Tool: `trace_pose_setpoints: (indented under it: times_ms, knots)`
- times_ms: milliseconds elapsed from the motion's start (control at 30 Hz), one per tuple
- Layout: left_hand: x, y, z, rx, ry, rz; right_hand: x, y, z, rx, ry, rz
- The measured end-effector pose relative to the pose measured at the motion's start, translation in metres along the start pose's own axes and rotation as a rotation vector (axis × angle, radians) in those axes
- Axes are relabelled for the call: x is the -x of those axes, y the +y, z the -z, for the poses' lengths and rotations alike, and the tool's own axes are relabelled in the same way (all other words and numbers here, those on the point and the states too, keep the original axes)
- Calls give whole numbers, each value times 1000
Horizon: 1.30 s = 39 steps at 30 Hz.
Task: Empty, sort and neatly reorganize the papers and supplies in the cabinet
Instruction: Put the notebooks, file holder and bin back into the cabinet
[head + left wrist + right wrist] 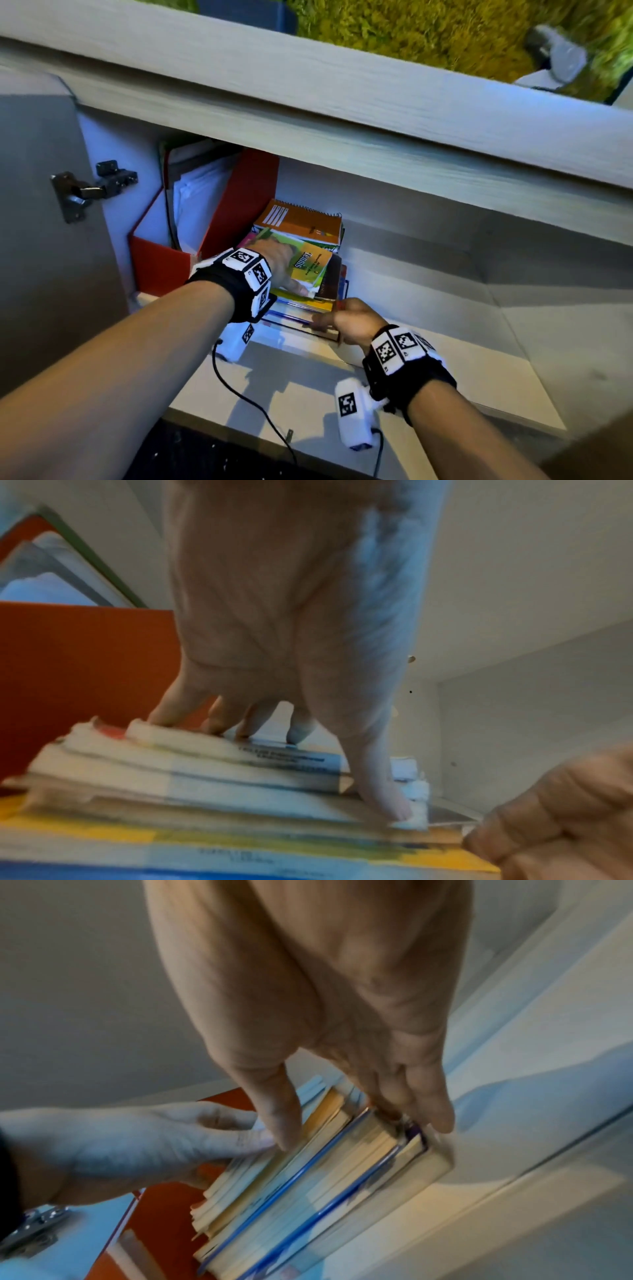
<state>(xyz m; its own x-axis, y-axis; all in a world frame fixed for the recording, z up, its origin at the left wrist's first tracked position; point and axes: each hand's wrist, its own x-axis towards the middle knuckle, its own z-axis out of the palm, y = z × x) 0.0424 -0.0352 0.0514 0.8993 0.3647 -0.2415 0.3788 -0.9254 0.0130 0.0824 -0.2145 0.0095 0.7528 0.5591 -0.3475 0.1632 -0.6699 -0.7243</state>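
Note:
A stack of books (317, 274) lies on the cabinet shelf (445, 346), with an orange spiral notebook (301, 221) at its back. My left hand (282, 267) lies on top of the stack, fingers on the yellow-green cover and thumb against the front page edges, holding the upper books (205, 767). My right hand (330, 322) grips the stack's front right corner low down. In the right wrist view its thumb presses on top of the lower books (325, 1191) and its fingers (431, 1107) wrap the far side. The left hand (120, 1145) shows beside it.
A red file box (161, 270) full of white papers (198, 202) stands upright just left of the stack. The cabinet door (34, 222) hangs open at far left on a metal hinge (85, 192). The shelf's right side lies bare. Black cables (246, 401) trail below my wrists.

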Motion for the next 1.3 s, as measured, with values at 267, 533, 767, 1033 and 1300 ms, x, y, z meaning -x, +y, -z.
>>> trace_pose_setpoints:
  times_ms: [267, 533, 767, 1033, 1300]
  knots:
    - [57, 27, 10, 171, 174, 0, 86, -25, 44, 296, 344, 372]
    - [147, 59, 76, 158, 581, -128, 190, -87, 101, 424, 726, 897]
    - [221, 63, 145, 168, 1029, -158, 214, -132, 143, 710, 847, 764]
    - [220, 17, 226, 242, 846, -77, 186, -144, 146, 1026, 907, 469]
    - [191, -36, 311, 278, 454, -81, 196, -276, 188, 870, 202, 32]
